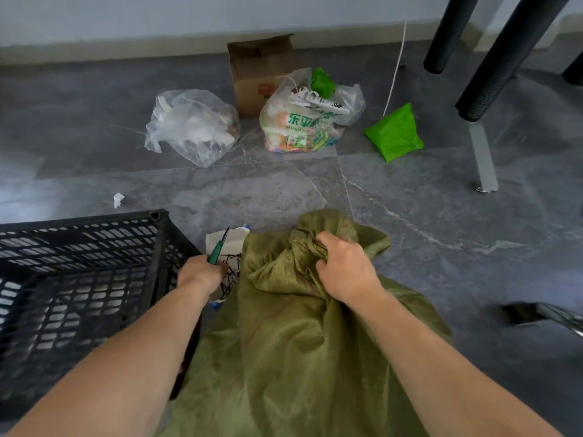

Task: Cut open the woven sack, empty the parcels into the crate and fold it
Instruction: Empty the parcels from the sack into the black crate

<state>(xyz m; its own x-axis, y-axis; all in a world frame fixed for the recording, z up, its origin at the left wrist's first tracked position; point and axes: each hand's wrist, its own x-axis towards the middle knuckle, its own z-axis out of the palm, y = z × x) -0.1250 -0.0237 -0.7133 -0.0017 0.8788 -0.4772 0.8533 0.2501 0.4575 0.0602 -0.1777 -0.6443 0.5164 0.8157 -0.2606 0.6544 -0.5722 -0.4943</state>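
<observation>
An olive-green woven sack point(284, 342) stands full on the grey floor in front of me, its top bunched and tied. My right hand point(345, 268) grips the bunched neck of the sack. My left hand point(200, 272) is closed around a small cutter with a green handle point(217, 251), blade pointing up and away, just left of the sack's neck. The black plastic crate point(79, 279) stands at the left, touching the sack. A white parcel with black markings point(225, 244) lies between crate and sack, partly hidden by my left hand.
Farther off on the floor lie a clear plastic bag point(192, 127), a printed shopping bag point(303, 121), a cardboard box point(258, 70) and a bright green bag point(394, 134). Black chair legs point(492, 58) stand at the upper right. A paper scrap point(118, 199) lies near the crate.
</observation>
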